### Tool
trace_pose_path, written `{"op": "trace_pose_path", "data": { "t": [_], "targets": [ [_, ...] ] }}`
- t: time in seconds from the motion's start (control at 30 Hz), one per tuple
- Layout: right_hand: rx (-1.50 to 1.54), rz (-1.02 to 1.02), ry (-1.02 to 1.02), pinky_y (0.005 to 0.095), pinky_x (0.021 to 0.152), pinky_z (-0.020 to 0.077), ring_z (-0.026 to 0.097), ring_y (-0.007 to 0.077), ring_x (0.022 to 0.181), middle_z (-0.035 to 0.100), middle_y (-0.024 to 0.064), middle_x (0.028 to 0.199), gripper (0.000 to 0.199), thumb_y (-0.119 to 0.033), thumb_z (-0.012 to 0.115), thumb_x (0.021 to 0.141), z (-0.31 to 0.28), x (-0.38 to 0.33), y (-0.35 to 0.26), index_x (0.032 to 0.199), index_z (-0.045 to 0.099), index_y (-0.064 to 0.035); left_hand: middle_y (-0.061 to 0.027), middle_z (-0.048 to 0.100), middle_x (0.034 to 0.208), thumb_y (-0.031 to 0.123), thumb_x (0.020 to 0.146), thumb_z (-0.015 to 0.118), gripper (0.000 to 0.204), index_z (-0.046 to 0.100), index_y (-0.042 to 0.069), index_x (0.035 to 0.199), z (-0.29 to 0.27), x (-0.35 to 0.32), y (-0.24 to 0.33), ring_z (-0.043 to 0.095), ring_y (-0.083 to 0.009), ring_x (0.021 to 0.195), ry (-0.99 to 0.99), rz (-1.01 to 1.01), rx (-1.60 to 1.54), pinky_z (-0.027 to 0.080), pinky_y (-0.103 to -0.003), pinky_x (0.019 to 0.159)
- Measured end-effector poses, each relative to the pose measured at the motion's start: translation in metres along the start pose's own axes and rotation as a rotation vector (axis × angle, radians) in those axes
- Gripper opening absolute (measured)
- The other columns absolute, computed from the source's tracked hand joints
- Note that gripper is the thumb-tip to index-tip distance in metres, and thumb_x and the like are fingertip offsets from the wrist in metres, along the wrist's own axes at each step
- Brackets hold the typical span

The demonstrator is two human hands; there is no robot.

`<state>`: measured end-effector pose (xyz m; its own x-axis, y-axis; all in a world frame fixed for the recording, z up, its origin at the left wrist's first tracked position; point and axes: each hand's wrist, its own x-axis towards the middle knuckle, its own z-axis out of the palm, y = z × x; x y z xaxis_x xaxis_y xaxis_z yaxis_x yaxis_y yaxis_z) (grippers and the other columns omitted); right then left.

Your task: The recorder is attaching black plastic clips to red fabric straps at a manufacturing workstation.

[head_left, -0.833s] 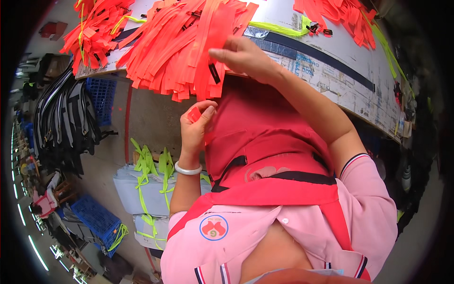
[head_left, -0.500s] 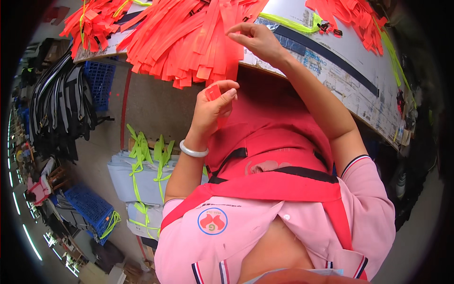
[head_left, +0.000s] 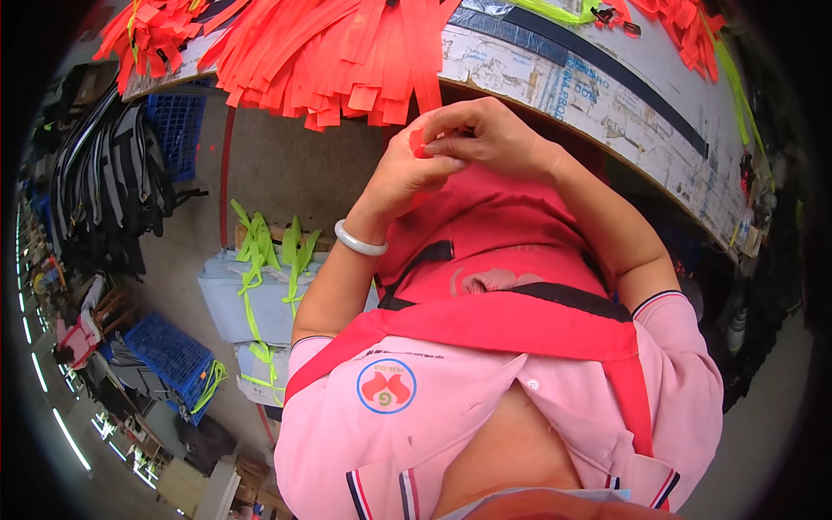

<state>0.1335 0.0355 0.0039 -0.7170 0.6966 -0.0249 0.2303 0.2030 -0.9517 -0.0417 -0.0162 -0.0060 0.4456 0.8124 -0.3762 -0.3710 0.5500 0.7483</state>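
Step, seemingly: working red strip (head_left: 419,143) | left hand (head_left: 406,170) pinching it | right hand (head_left: 496,139) against it, grip unclear | next likely needs steady hold

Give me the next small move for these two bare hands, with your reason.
Probably, the right hand should pinch the exposed bit of the flat, bright red-orange fabric strip, with the left hand steadying it. The left hand's curled fingers hold most of that strip out of sight, and the right hand meets it at the exposed part; whether it grips there is unclear.
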Motion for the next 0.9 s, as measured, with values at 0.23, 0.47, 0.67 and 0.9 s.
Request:
{"op": "trace_pose_path", "data": {
  "t": [0.23, 0.47, 0.67, 0.9],
  "targets": [
    [0.089, 0.055, 0.2, 0.0235, 0.067, 0.0434, 0.052, 0.007, 0.071, 0.061, 0.0028, 0.074, 0.018, -0.017, 0.065, 0.09, -0.012, -0.011, -0.002, 0.093, 0.066, 0.0007, 0.0019, 0.05, 0.075, 0.028, 0.094, 0.062, 0.039, 0.055, 0.002, 0.121, -0.022, 0.006, -0.007, 0.038, -0.0051, 0.058, -0.13, -0.062, -0.483, 0.032, -0.02, 0.052],
    [0.205, 0.128, 0.253, 0.0233, 0.069, 0.0447, 0.053, 0.0062, 0.075, 0.062, 0.0035, 0.078, 0.026, -0.023, 0.06, 0.094, -0.001, -0.024, 0.005, 0.096, 0.064, 0.0029, 0.0013, 0.058, 0.08, 0.018, 0.098, 0.055, 0.02, 0.06, -0.002, 0.1, 0.001, 0.008, -0.023, 0.048, -0.0041, 0.074, 0.375, 0.454, 0.459, 0.042, -0.02, 0.066],
    [0.154, 0.175, 0.107, 0.0209, 0.066, 0.0411, 0.047, 0.004, 0.074, 0.053, -0.0027, 0.078, 0.018, -0.016, 0.056, 0.096, -0.008, -0.032, -0.001, 0.097, 0.059, 0.0017, -0.0004, 0.06, 0.08, 0.014, 0.095, 0.059, 0.015, 0.062, 0.0, 0.098, 0.003, 0.001, -0.007, 0.051, -0.0045, 0.075, 0.238, 0.433, 0.614, 0.044, -0.021, 0.067],
    [-0.065, 0.047, 0.116, 0.0274, 0.06, 0.0404, 0.046, 0.0134, 0.064, 0.05, 0.0091, 0.071, 0.017, -0.015, 0.051, 0.095, 0.001, -0.04, -0.002, 0.095, 0.056, 0.0016, 0.0041, 0.058, 0.08, 0.009, 0.093, 0.061, 0.009, 0.062, 0.001, 0.093, 0.004, -0.001, -0.003, 0.05, -0.0025, 0.072, 0.098, 0.255, 0.504, 0.042, -0.019, 0.064]
  ]
}}
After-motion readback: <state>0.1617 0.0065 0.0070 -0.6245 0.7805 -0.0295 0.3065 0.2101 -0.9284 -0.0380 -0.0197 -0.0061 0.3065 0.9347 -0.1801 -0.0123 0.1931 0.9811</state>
